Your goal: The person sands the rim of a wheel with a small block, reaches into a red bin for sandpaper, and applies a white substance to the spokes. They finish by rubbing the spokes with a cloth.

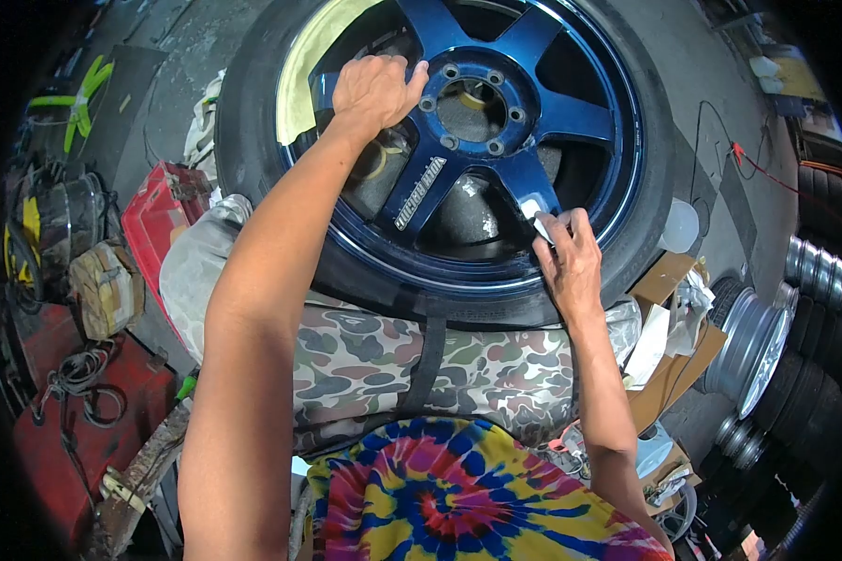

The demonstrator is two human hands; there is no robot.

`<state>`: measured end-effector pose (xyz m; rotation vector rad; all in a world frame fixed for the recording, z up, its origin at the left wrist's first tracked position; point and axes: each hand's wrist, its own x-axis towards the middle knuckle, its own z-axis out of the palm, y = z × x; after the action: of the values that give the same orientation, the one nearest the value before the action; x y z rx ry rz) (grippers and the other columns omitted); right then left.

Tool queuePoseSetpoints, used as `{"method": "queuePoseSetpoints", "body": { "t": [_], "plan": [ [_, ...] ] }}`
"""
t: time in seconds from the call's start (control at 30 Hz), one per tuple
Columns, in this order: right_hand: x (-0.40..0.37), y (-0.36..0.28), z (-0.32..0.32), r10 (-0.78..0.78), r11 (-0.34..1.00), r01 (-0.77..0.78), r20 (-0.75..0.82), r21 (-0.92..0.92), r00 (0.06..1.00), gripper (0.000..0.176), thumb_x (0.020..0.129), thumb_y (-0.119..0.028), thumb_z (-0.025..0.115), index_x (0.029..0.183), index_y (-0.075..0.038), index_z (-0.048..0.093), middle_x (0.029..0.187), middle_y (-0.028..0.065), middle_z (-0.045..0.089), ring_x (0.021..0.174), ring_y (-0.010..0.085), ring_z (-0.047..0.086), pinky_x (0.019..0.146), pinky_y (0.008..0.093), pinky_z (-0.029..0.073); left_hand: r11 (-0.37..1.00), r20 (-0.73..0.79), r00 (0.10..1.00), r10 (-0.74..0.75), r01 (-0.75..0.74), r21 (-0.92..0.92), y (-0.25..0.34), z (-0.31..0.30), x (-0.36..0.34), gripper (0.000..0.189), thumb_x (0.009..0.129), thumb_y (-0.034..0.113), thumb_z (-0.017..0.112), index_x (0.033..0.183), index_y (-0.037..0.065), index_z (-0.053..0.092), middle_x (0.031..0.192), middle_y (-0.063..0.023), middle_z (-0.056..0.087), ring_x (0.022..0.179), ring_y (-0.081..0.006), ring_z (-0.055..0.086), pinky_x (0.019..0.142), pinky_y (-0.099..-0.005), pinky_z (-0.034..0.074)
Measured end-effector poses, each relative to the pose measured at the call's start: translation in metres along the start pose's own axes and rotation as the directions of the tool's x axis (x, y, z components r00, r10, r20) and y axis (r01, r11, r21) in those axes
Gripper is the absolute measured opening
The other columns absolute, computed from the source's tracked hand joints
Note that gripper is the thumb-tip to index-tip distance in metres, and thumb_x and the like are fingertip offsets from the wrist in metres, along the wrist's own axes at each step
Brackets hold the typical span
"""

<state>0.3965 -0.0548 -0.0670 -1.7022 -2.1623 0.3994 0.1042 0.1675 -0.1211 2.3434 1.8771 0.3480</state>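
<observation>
A blue multi-spoke wheel (563, 114) with a black tire (660, 140) faces up in front of me. My left hand (376, 92) is closed over an upper-left spoke beside the hub, its fingertips partly hidden. In my right hand (571, 252), a small white folded piece (542, 230) is pinched at the lower-right spoke; its material cannot be made out. A white patch (530, 208) shows on that spoke just above my fingers. Yellowish masking paper (311, 58) lines the upper-left rim edge. White lettering (421, 194) marks the lower-left spoke.
Below the tire lies a camouflage-patterned cover (496, 374) with a dark strap. Red cases (94, 421) and a red box (150, 210) stand at left. At right are a cardboard box (688, 369), a silver wheel (753, 346), a whitish container (680, 227) and stacked tires (814, 374).
</observation>
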Motion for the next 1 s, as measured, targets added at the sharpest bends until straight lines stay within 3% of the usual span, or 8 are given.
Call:
{"method": "queuePoseSetpoints", "body": {
  "t": [0.1, 0.27, 0.43, 0.5, 0.7, 0.83, 1.0],
  "plan": [
    [-0.005, -0.004, 0.001, -0.068, 0.997, 0.067, 0.005, 0.035, 0.998, 0.047, 0.076, 0.002, 0.084, 0.122, -0.002, 0.072, 0.105, 0.0146, 0.055, 0.096, 0.0350, 0.061, 0.088, 0.0468, 0.052, 0.999, -0.059, 0.997, 0.045, -0.046, -0.017, -0.002, 0.001, -0.001, 0.057, 0.106, 0.050, 0.049, 0.099, 0.004, 0.082, 0.093, -0.0218, 0.079, 0.090, -0.0385, 0.077, 0.090, -0.0465, 0.058],
    [0.014, -0.005, -0.001, -0.121, 0.993, 0.121, -0.038, 0.008, 0.992, 0.050, 0.072, 0.004, 0.084, 0.120, -0.002, 0.073, 0.106, 0.0140, 0.055, 0.102, 0.0345, 0.059, 0.089, 0.0455, 0.050, 1.000, 0.001, 1.000, 0.028, -0.028, 0.002, 0.001, -0.001, -0.001, 0.057, 0.106, 0.050, 0.050, 0.098, 0.004, 0.082, 0.095, -0.0219, 0.079, 0.092, -0.0381, 0.077, 0.091, -0.0467, 0.058],
    [-0.001, -0.002, -0.002, -0.086, 0.996, 0.086, 0.002, -0.011, 0.996, 0.051, 0.073, 0.004, 0.084, 0.121, -0.002, 0.072, 0.107, 0.0139, 0.055, 0.102, 0.0350, 0.059, 0.091, 0.0457, 0.050, 0.999, -0.037, 0.998, 0.042, -0.043, -0.018, -0.002, 0.002, 0.000, 0.057, 0.107, 0.050, 0.050, 0.099, 0.004, 0.082, 0.097, -0.0219, 0.079, 0.094, -0.0386, 0.077, 0.093, -0.0468, 0.058],
    [0.002, -0.002, -0.001, -0.097, 0.995, 0.097, 0.000, -0.002, 0.995, 0.051, 0.073, 0.003, 0.084, 0.121, -0.002, 0.071, 0.107, 0.0140, 0.055, 0.102, 0.0351, 0.059, 0.091, 0.0457, 0.050, 1.000, 0.042, 0.999, 0.001, -0.001, 0.016, -0.003, 0.003, 0.003, 0.057, 0.106, 0.054, 0.051, 0.106, 0.005, 0.081, 0.096, -0.0270, 0.077, 0.097, -0.0423, 0.075, 0.091, -0.0503, 0.058],
    [0.001, -0.002, 0.000, -0.101, 0.995, 0.101, -0.005, 0.002, 0.995, 0.051, 0.072, 0.002, 0.085, 0.121, -0.002, 0.071, 0.107, 0.0149, 0.054, 0.103, 0.0351, 0.059, 0.092, 0.0454, 0.049, 0.999, -0.040, 0.998, 0.038, -0.039, -0.009, -0.002, 0.003, 0.000, 0.058, 0.107, 0.054, 0.050, 0.102, 0.005, 0.080, 0.097, -0.0271, 0.077, 0.096, -0.0428, 0.075, 0.089, -0.0512, 0.059],
    [0.006, 0.000, 0.001, -0.155, 0.988, 0.155, -0.024, -0.006, 0.988, 0.051, 0.072, 0.002, 0.085, 0.121, -0.002, 0.071, 0.107, 0.0143, 0.054, 0.102, 0.0348, 0.059, 0.090, 0.0448, 0.049, 1.000, 0.067, 0.998, 0.012, -0.014, 0.021, -0.001, -0.001, 0.003, 0.058, 0.107, 0.054, 0.049, 0.106, 0.005, 0.080, 0.100, -0.0269, 0.078, 0.098, -0.0421, 0.076, 0.091, -0.0509, 0.059],
    [0.005, 0.000, 0.001, -0.149, 0.989, 0.149, -0.013, -0.010, 0.989, 0.051, 0.072, 0.001, 0.086, 0.120, -0.002, 0.071, 0.107, 0.0141, 0.054, 0.101, 0.0349, 0.058, 0.090, 0.0452, 0.049, 1.000, 0.013, 1.000, 0.015, -0.015, 0.011, -0.003, 0.001, 0.002, 0.058, 0.107, 0.054, 0.049, 0.105, 0.005, 0.080, 0.100, -0.0266, 0.078, 0.098, -0.0432, 0.075, 0.091, -0.0508, 0.059]
  ]
}}
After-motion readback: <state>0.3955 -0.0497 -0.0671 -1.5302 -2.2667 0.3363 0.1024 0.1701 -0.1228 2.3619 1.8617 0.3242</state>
